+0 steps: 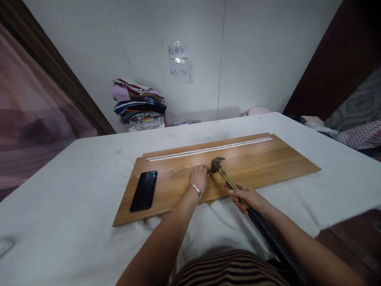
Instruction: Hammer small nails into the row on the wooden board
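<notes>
My right hand (242, 196) is wrapped round the handle of a claw hammer (222, 171). The hammer's rusty head is just right of my left hand (201, 178), its claw pointing right. My left hand rests on a wood-grain board (268, 159) with its fingers bent and closed together. Its fingertips, beside the hammer head, are partly hidden, and I cannot make out what they pinch. Several loose nails (174, 172) lie on the board to the left. A short row of small dark dots (232, 169) marks the board right of the hammer head.
A black phone (144, 191) lies at the board's left end. Two white marked strips (208, 149) run along its far side. The board lies on a white-covered table (74, 190). Folded clothes (139, 104) are stacked beyond, and paper notes (178, 71) hang on the wall.
</notes>
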`<state>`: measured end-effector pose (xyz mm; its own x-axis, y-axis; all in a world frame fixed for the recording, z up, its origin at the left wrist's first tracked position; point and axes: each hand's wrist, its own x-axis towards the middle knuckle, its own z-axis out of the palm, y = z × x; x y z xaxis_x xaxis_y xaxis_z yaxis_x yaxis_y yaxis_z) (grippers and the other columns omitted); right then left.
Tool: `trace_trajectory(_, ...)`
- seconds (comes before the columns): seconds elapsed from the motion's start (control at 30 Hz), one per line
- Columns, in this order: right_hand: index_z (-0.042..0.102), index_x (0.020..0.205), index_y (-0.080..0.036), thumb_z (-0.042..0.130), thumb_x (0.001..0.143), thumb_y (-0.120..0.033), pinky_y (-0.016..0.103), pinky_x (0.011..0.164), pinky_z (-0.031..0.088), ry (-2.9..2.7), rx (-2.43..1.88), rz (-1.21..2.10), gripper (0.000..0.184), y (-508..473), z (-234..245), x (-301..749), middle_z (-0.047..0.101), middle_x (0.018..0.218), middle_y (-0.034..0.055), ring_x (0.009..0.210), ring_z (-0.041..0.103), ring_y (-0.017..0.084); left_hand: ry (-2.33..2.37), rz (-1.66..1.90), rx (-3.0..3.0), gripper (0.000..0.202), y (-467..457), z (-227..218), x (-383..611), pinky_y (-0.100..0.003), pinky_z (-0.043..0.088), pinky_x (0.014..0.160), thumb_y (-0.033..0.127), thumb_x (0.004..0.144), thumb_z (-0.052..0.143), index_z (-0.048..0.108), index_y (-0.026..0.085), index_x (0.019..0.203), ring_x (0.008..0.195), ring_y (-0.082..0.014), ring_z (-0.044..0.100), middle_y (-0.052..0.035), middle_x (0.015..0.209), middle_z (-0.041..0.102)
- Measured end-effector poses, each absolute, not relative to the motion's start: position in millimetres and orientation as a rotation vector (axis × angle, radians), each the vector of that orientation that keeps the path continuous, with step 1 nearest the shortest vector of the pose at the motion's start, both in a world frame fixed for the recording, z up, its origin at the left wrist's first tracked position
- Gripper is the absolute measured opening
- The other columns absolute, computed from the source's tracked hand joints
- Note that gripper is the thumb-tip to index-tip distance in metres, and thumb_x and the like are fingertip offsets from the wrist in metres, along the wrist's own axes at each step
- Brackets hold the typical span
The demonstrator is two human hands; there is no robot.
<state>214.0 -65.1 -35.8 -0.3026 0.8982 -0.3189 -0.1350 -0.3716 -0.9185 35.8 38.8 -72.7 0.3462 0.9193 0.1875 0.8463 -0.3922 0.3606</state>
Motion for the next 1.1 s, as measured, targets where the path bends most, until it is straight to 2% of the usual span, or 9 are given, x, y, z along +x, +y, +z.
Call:
trace_trajectory(0.07, 0.052, 0.099, -0.018, 0.065, 0.071, -0.039, 0.015, 0.024, 0.030, -1.074, -1.180, 1.758, 0.038, -66.0, -34.1, 214.3, 0.044, 0.050, -0.0112, 0.026, 0.033, 0.003, 1.613, 0.616, 2.340, 0.016, 35.3, -71.0, 32.6, -0.034, 0.040, 0.092, 0.021, 0.083, 0.056, 0.062, 0.018, 0.098, 0.103, -0.0213, 0.052, -0.0073, 0.104, 0.061)
trace_trajectory(0.2, 0.053, 0.096, -0.018, 0.065, 0.072, -0.040, 0.015, 0.024, 0.030, -1.090, -1.182, 1.750, 0.035, -67.2, -30.1, 214.0, 0.045, 0.050, -0.0111, 0.026, 0.033, 0.003, 1.767, 0.636, 2.227, 0.040, 22.0, -66.6, 14.0, -0.037, 0.038, 0.095, 0.027, 0.082, 0.058, 0.053, 0.017, 0.120, 0.112, -0.0244, 0.048, -0.0099, 0.120, 0.057)
trace_trajectory(0.27, 0.053, 0.093, -0.018, 0.065, 0.072, -0.040, 0.015, 0.024, 0.030, -1.096, -1.179, 1.756, 0.033, -66.7, -28.4, 212.6, 0.044, 0.051, -0.0109, 0.026, 0.034, 0.003, 1.873, 0.560, 2.193, 0.040, 14.3, -64.2, 1.4, -0.039, 0.038, 0.094, 0.028, 0.081, 0.059, 0.054, 0.017, 0.119, 0.111, -0.0261, 0.048, -0.0115, 0.120, 0.057)
trace_trajectory(0.37, 0.052, 0.091, -0.018, 0.065, 0.072, -0.042, 0.015, 0.024, 0.030, -1.094, -1.196, 1.763, 0.033, -64.2, -27.2, 208.2, 0.044, 0.052, -0.0108, 0.027, 0.033, 0.002, 1.892, 0.477, 2.241, 0.026, 5.0, -62.0, -12.5, -0.039, 0.038, 0.092, 0.034, 0.084, 0.056, 0.062, 0.017, 0.103, 0.107, -0.0267, 0.049, -0.0113, 0.110, 0.059)
trace_trajectory(0.47, 0.051, 0.088, -0.019, 0.065, 0.072, -0.043, 0.015, 0.024, 0.031, -1.095, -1.219, 1.763, 0.033, -61.2, -27.8, 203.4, 0.044, 0.052, -0.0108, 0.027, 0.033, 0.002, 1.859, 0.461, 2.285, 0.024, 0.6, -61.9, -16.4, -0.039, 0.038, 0.093, 0.036, 0.087, 0.051, 0.064, 0.019, 0.097, 0.104, -0.0251, 0.049, -0.0099, 0.107, 0.059)
trace_trajectory(0.9, 0.051, 0.086, -0.019, 0.066, 0.071, -0.042, 0.015, 0.024, 0.029, -1.088, -1.277, 1.755, 0.031, -59.3, -29.9, 200.6, 0.044, 0.051, -0.0108, 0.027, 0.033, 0.002, 1.808, 0.519, 2.235, 0.022, -0.8, -60.4, -14.6, -0.038, 0.037, 0.093, 0.029, 0.085, 0.055, 0.063, 0.020, 0.102, 0.104, -0.0242, 0.050, -0.0082, 0.109, 0.061)
trace_trajectory(1.03, 0.052, 0.095, -0.019, 0.066, 0.072, -0.043, 0.015, 0.024, 0.029, -1.060, -1.240, 1.739, 0.036, -60.3, -25.3, 204.1, 0.045, 0.052, -0.0111, 0.026, 0.034, 0.002, 1.760, 0.611, 2.211, 0.032, 5.0, -57.6, -3.3, -0.036, 0.037, 0.093, 0.027, 0.083, 0.058, 0.059, 0.020, 0.114, 0.109, -0.0236, 0.050, -0.0083, 0.116, 0.060)
trace_trajectory(1.1, 0.052, 0.099, -0.019, 0.066, 0.071, -0.043, 0.015, 0.024, 0.029, -1.044, -1.231, 1.725, 0.039, -60.1, -23.0, 205.5, 0.045, 0.052, -0.0116, 0.026, 0.033, 0.002, 1.689, 0.639, 2.253, 0.031, 12.2, -58.6, 7.7, -0.036, 0.038, 0.092, 0.028, 0.084, 0.058, 0.059, 0.022, 0.114, 0.111, -0.0230, 0.050, -0.0069, 0.118, 0.059)
